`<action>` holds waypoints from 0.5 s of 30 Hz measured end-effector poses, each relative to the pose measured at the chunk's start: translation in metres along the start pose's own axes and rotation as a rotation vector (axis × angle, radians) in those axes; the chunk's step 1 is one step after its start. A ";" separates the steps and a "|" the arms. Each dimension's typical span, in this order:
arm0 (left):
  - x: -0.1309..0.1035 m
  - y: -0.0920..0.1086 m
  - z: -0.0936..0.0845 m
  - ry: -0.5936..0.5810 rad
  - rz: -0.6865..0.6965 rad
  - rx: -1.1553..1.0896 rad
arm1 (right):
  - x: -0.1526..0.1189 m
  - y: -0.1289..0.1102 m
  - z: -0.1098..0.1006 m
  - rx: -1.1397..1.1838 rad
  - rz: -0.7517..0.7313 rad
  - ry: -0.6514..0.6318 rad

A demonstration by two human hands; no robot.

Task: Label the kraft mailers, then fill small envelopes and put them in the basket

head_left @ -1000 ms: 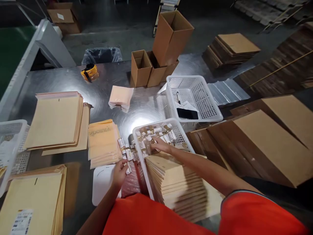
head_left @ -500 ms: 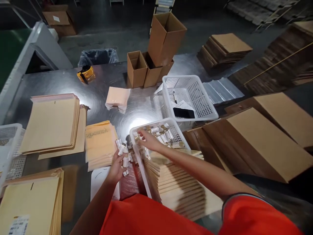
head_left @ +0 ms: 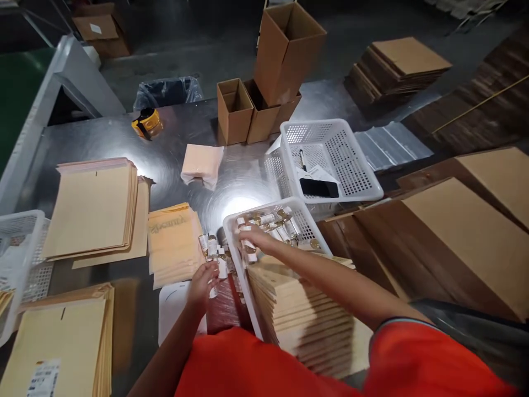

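Note:
Several small glass bottles with white labels are bunched in my left hand, whose fingers close around them beside the white basket. Over the near white basket, my right hand grips small labelled bottles near its left wall. More labelled bottles lie loose in the far part of this basket. A stack of tan padded mailers fills its near part. Between my left hand and the basket wall, further small items are partly hidden.
A second white basket holds a phone, a pen and paper. Mailer stacks and orange-tinted pouches lie left. Open cardboard boxes, a pink wrapped pack and a tape dispenser stand farther back. Flat cartons lie right.
My right hand, earlier reaching among the bottles with bent fingers, now shows bottles upright in its grip. My left hand keeps its bunch, which has turned slightly. The view has shifted a little.

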State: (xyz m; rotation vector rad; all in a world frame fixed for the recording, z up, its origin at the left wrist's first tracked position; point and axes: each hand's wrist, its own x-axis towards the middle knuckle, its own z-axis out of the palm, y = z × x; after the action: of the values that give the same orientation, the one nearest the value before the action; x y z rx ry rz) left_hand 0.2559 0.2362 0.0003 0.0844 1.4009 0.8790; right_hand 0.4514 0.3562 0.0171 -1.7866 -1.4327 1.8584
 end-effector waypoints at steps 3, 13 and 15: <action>-0.008 0.015 0.004 -0.106 -0.040 -0.129 | -0.031 -0.025 0.010 0.164 -0.027 -0.210; 0.006 -0.001 -0.002 0.024 -0.023 -0.094 | -0.014 -0.009 -0.075 -1.032 -0.117 0.254; 0.010 -0.012 -0.004 0.016 0.024 -0.055 | -0.007 0.011 -0.084 -1.141 -0.126 0.197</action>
State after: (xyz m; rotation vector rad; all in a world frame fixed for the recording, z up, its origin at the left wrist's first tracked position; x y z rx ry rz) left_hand 0.2570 0.2325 -0.0154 0.0530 1.3918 0.9396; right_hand 0.5294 0.3867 0.0301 -2.0559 -2.7021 0.7085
